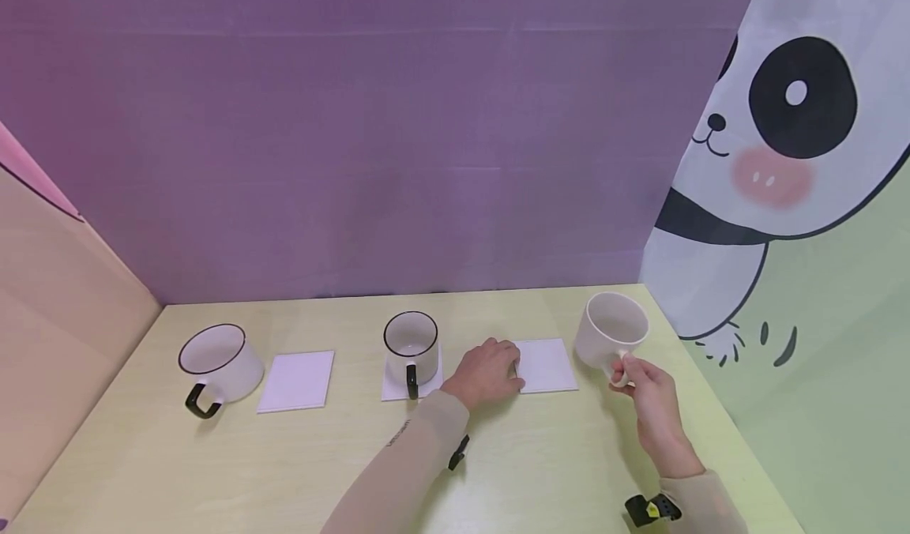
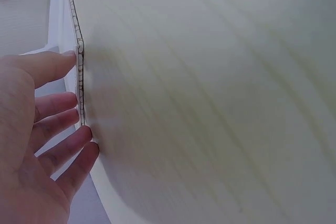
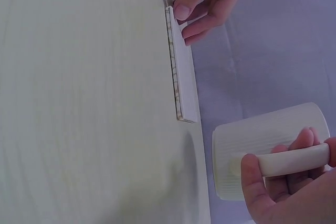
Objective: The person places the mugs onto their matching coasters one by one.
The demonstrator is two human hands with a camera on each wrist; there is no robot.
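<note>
The coaster by which places are given is a flat white square coaster (image 1: 547, 366) with a patterned brown edge, laid on a pale wood-grained tabletop (image 1: 540, 463). Its left edge is touched by the left hand (image 1: 486, 372); the fingers are loosely spread, the thumb is set near the closest corner, and no closed grip is made on it.

To the right of the coaster, a plain white ribbed mug (image 1: 607, 332) is grasped by the right hand (image 1: 650, 404). The white curved handle (image 3: 294, 161) is pinched between thumb and fingers, and the mug is held just above the tabletop, mouth upward, apart from the coaster.

To the left of the coaster, past the left hand, a white mug with black rim and black handle (image 1: 412, 348) is stood on a second white square (image 1: 394, 390), its handle turned toward the person. Further left of the coaster, a third white square (image 1: 296, 382) is laid bare. Farthest left of it, a wider white mug with black rim and black handle (image 1: 231, 368) is stood directly on the tabletop.

Behind the coaster, a purple cloth backdrop (image 1: 370, 139) is hung; to its right, a black-and-white printed panda (image 1: 803, 194) is shown on a pale green panel.
</note>
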